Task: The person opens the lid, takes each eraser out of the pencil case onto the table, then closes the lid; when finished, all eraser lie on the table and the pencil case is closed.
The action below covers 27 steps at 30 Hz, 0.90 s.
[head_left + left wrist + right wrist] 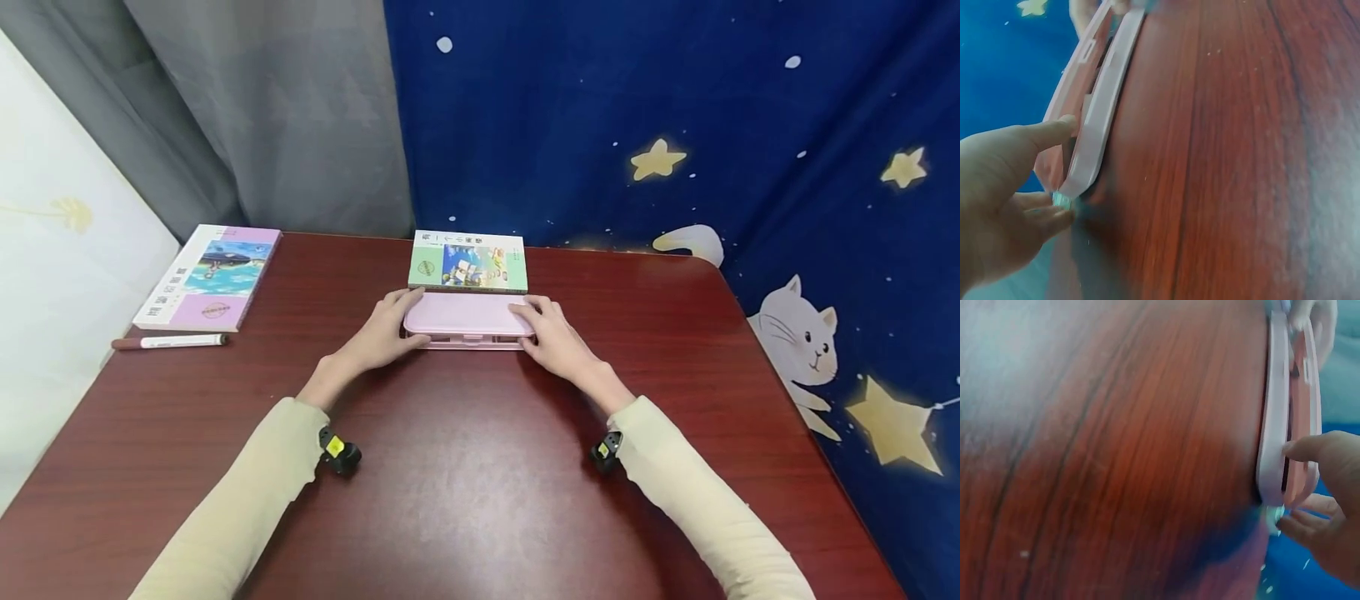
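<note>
My fingers (525, 310) pinch both ends of the pink case (467, 317), lying mid-table (480, 467) before the green book (468, 261); it seems light, rigid, slick plastic, best gripped by its ends.

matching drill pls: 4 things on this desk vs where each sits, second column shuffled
1. pink case
2. green book
3. purple book
4. marker

a. far left corner of the table
b. just in front of the purple book
c. between the left hand and right hand
d. right behind the case

Pairs: 1-c, 2-d, 3-a, 4-b
</note>
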{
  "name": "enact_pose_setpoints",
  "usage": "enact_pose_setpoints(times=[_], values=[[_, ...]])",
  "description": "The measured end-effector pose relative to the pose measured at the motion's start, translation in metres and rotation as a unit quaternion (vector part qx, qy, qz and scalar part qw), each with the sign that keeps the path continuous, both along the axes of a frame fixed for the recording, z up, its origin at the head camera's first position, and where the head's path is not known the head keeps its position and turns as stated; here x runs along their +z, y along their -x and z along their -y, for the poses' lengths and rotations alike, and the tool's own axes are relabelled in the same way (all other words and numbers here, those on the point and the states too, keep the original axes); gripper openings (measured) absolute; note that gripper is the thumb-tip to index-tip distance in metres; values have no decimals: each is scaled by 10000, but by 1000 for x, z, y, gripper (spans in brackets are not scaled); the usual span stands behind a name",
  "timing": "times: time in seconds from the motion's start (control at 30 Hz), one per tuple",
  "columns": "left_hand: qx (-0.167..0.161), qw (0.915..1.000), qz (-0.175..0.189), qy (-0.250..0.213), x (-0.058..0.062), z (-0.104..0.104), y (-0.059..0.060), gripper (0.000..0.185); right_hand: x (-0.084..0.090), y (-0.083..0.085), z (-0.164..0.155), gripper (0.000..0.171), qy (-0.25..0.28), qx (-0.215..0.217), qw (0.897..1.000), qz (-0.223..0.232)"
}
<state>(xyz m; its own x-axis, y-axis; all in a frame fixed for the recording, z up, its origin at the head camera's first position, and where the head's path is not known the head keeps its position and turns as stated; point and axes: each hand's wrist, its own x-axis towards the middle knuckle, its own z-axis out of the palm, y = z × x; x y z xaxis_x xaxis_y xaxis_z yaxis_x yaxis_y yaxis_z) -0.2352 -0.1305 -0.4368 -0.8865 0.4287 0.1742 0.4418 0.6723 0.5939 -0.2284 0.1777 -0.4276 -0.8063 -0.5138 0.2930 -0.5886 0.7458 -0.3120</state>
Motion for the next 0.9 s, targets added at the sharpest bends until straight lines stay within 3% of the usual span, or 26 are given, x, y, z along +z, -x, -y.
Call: enact_pose_setpoints(times=[0.13,0.27,0.43,0.57,0.73,0.9], values=[[14,9989,206,-428,-1,7,0,72,-6,5,-10,54,776,-168,9956,503],[163,9945,590,-853,-1,10,1,64,-12,11,-14,49,1554,-527,9823,906],[428,9889,888,-1115,0,11,4,56,-12,14,-15,37,2284,-1010,9595,1303],[586,9849,982,-1301,1,11,7,49,-11,18,-12,31,2796,-1276,9355,1743],[873,9693,1235,-1939,2,8,13,42,-10,24,-9,26,3500,-1441,8993,2192],[1442,9554,1373,-2182,5,2,23,35,-10,29,-7,28,3775,-1617,8806,2364]])
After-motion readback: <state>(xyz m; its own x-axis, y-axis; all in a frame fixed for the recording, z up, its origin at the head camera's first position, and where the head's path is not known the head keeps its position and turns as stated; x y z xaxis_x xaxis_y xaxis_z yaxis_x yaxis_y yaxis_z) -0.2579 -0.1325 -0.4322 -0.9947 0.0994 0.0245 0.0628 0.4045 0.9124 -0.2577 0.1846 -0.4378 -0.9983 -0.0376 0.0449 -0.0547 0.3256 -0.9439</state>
